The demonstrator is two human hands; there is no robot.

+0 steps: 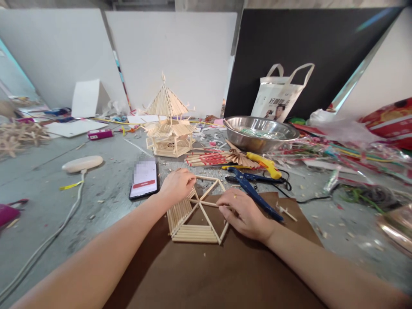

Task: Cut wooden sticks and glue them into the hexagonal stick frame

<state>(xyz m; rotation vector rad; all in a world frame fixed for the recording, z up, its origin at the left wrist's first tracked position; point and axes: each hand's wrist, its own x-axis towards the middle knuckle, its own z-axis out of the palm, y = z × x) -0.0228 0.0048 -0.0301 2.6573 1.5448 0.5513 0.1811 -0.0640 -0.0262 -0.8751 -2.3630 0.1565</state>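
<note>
Pale boards [170,56] and a black one stand behind a littered grey surface [111,189]. Over a brown sheet [206,279] is a six-sided stick frame [195,234], partly slatted. The left hand [178,185], fingers curled, touches its upper left; the right hand [245,212] bends over its right side. Whether either grips, I cannot tell.
</note>
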